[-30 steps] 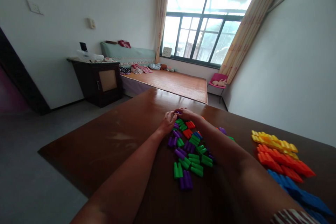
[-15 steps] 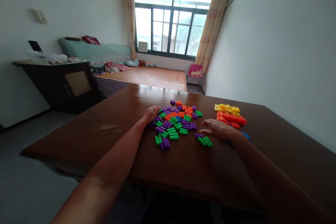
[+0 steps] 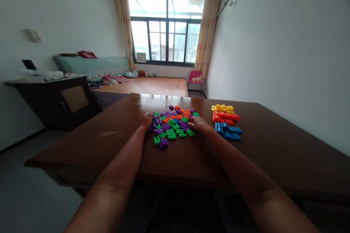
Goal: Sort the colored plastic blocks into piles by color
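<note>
A loose heap of small plastic blocks (image 3: 175,123), green, purple, orange and a few blue, lies on the brown table (image 3: 273,153). My left hand (image 3: 147,119) rests against the heap's left edge, fingers curled on the purple blocks there. My right hand (image 3: 199,123) lies at the heap's right edge, touching green and purple blocks. Whether either hand grips a block is hidden by the fingers. To the right, sorted rows stand apart: yellow blocks (image 3: 222,108), orange-red blocks (image 3: 225,117), blue blocks (image 3: 228,131).
A dark cabinet (image 3: 54,98) stands to the left on the grey floor. Behind the table are a raised wooden platform (image 3: 153,85) with bedding, a small pink chair (image 3: 195,77), and a curtained window (image 3: 166,36). A white wall runs along the right.
The view has pulled back and turned right. My right hand moved from the table right of the heap in to the heap's right edge. The left hand stays at the left edge.
</note>
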A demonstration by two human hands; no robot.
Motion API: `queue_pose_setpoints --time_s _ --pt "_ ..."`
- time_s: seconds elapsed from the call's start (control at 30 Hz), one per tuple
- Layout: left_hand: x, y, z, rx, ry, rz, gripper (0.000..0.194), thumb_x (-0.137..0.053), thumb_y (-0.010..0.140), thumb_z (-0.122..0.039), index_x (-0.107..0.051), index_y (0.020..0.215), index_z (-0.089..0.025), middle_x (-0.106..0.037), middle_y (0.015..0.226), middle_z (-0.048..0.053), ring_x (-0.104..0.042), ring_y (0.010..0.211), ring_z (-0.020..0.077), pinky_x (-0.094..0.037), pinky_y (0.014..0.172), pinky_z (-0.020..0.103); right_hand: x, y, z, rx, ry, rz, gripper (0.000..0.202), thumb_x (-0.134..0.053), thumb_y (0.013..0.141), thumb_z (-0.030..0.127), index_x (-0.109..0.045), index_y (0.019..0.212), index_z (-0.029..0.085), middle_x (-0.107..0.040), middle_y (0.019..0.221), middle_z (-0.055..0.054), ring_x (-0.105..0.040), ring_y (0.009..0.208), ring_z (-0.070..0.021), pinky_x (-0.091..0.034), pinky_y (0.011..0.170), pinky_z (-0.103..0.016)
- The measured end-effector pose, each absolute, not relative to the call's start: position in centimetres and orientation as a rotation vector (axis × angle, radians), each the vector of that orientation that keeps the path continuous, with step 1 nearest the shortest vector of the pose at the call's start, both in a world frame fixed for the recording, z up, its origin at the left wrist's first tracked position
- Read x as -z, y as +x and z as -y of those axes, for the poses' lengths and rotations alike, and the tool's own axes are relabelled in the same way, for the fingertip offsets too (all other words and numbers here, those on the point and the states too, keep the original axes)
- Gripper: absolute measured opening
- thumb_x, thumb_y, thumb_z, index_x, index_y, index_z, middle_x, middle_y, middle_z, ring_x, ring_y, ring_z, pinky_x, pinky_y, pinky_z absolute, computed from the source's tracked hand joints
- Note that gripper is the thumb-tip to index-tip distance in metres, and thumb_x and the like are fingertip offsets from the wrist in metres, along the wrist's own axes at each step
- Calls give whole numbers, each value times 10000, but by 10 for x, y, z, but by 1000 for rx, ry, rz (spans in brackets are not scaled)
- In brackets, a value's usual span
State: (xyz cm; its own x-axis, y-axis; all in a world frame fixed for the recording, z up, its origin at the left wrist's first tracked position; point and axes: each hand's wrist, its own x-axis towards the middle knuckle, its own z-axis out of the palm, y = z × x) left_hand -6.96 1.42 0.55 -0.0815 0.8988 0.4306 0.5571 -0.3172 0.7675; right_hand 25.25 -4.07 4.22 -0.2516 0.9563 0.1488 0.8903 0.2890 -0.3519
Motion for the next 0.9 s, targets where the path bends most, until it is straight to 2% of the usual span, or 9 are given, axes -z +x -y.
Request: queue_pose_setpoints --time_s 0.1,0.23,0.4,0.53,0.63,0.7,0.77,0.9 --pt "0 -76 -13 -1468 1649 -1490 595 -436 758 -672 -660 909 -142 -723 894 96 -662 871 247 -510 784 348 -29 248 38 -347 -1725 2141 210 -622 832 342 -666 963 184 -707 954 -77 -659 857 -205 -501 772 -286" --pt "2 -79 -18 -1465 1541 -1372 665 -498 709 -718 -653 953 -119 -725 935 109 -662 914 256 -517 818 363 -19 246 44 -422 -1628 2077 280 -677 755 236 -655 1032 199 -702 1033 -55 -656 933 -188 -497 805 -248" --pt "-5 -79 -15 -1423 1556 -1399 683 -538 666 -731 -685 961 -133 -733 920 93 -662 915 269 -531 791 361 -34 265 44 -354 -1527 2022 305 -702 680 204 -656 981 204 -716 938 -33 -664 816 -179 -510 745 -266" --pt "-10 -77 -12 -1370 1590 -1466 671 -529 663 -734 -698 949 -151 -737 899 72 -662 903 270 -536 768 348 -64 349 29 -159 -1416 1793 247 -624 763 262 -638 1007 222 -713 964 -29 -662 834 -151 -509 768 -258" --pt "-14 -74 -10 -1342 1633 -1510 662 -516 664 -733 -707 944 -165 -740 910 63 -663 903 268 -533 775 341 -65 447 22 146 -1718 1407 212 -589 779 281 -632 963 185 -711 928 -69 -658 826 -181 -505 774 -299" --pt "-17 -73 -10 -1324 1661 -1548 656 -507 665 -734 -712 936 -173 -742 911 58 -662 911 271 -534 780 342 -45 510 23 255 -1984 1158 170 -618 730 257 -631 873 166 -704 852 -87 -648 761 -196 -500 724 -309" --pt "-18 -73 -10 -1306 1676 -1581 649 -499 670 -729 -716 926 -173 -743 916 59 -661 922 275 -535 790 344 -14 557 24 233 -2134 1115 124 -645 691 271 -615 768 179 -683 742 -61 -619 655 -178 -486 653 -292" --pt "-12 -78 -17 -1259 1718 -1606 632 -490 700 -695 -716 983 -177 -742 974 61 -665 943 268 -538 809 335 35 601 19 273 -2120 1145 174 -623 714 358 -623 767 192 -681 754 -52 -605 658 -173 -464 636 -288"
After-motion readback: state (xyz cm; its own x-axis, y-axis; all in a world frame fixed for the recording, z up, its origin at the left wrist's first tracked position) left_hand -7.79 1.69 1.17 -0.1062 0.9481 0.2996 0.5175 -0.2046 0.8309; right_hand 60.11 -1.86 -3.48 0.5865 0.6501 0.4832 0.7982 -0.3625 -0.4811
